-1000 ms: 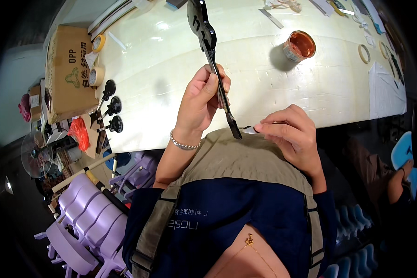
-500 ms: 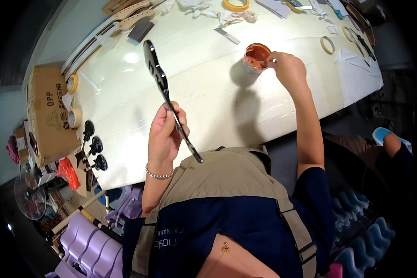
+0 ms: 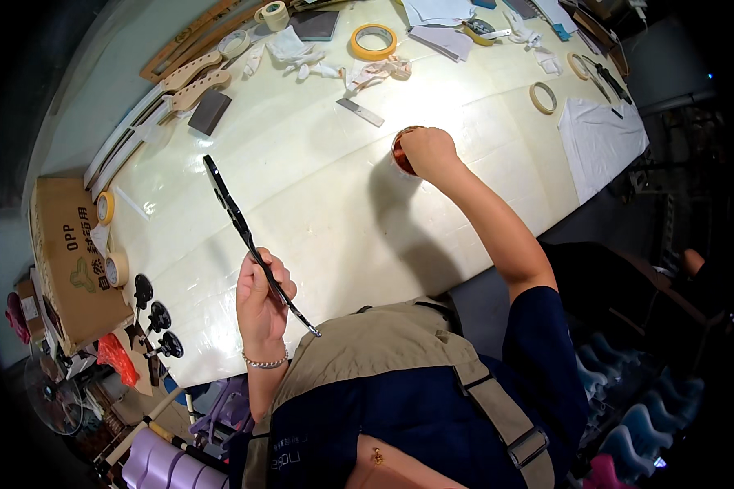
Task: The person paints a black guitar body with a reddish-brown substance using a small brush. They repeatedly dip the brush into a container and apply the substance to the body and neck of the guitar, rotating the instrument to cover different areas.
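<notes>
My left hand (image 3: 264,295) grips a long, thin, glossy black piece (image 3: 235,213) with a wavy edge. Seen nearly edge-on, it slants from upper left down toward my apron, its lower end narrow. Further off, my right hand (image 3: 431,153) reaches over a small cup (image 3: 401,161) of reddish-brown paste. Its fingers are bent down into the cup's mouth, so their tips and whatever they pinch are hidden. The cup stands on the pale, film-covered table (image 3: 318,187). Just beyond the cup lies a flat metal scraper blade (image 3: 360,112).
Guitar necks (image 3: 197,91) and a dark grey block (image 3: 210,112) lie at the far left. A yellow tape roll (image 3: 355,49) and crumpled tissues (image 3: 294,50) line the back. A cardboard box (image 3: 65,244) and black round-headed pieces (image 3: 160,316) edge the left; a white cloth (image 3: 599,147) hangs at right.
The view has shifted, so the table sits lower and further left. My right fingers have gone from the cup's right rim to over its mouth. The black piece is turned more edge-on.
</notes>
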The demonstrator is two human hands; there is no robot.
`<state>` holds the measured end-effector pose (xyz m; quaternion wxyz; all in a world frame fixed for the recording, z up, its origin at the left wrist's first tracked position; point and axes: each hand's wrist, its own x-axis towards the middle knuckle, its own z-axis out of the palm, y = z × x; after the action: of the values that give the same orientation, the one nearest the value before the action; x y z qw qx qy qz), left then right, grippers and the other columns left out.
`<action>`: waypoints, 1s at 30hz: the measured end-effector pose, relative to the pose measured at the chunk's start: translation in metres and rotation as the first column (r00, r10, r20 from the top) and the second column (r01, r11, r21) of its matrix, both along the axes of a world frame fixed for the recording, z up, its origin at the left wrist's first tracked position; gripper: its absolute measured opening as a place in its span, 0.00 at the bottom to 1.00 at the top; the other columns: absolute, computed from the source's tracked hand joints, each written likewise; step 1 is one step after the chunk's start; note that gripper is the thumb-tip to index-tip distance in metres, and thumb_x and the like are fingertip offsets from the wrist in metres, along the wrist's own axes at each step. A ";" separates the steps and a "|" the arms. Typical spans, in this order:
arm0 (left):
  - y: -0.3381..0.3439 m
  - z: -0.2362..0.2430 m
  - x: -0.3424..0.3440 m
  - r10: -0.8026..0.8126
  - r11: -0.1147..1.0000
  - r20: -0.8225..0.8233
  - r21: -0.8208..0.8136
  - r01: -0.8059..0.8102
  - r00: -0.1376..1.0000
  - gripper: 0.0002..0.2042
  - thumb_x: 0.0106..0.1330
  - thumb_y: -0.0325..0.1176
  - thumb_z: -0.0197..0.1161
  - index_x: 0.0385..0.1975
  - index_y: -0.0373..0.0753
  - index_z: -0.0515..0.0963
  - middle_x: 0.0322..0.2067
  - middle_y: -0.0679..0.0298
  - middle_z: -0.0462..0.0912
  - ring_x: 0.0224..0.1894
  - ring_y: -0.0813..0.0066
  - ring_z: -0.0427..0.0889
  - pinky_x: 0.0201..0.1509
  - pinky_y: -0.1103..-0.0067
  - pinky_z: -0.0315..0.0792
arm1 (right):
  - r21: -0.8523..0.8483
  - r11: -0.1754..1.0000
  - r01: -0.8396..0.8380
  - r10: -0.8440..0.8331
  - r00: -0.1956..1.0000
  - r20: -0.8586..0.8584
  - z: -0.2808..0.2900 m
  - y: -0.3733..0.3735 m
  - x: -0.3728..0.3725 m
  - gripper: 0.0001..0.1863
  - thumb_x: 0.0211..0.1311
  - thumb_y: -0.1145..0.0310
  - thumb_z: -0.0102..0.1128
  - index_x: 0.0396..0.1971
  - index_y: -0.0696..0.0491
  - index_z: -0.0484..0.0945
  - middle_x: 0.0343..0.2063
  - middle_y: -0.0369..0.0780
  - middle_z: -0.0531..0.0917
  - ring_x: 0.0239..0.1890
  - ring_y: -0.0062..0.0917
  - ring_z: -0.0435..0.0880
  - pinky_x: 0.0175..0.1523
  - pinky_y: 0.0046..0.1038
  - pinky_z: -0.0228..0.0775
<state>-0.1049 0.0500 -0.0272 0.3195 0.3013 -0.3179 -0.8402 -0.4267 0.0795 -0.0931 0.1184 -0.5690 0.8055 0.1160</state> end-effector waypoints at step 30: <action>0.000 0.014 -0.013 -0.049 0.998 -0.103 -0.034 0.046 0.993 0.07 0.68 0.35 0.49 0.37 0.38 0.67 0.25 0.66 0.72 0.22 0.79 0.72 0.27 0.85 0.67 | -0.392 0.840 0.375 -0.271 0.916 0.295 0.049 0.067 -0.002 0.06 0.52 0.67 0.60 0.26 0.53 0.80 0.25 0.40 0.82 0.25 0.33 0.79 0.30 0.30 0.68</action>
<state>-0.1175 0.0502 -0.0130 0.3202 0.2447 -0.3210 -0.8571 -0.4290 0.1466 -0.0441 0.0960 -0.4455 0.8762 -0.1569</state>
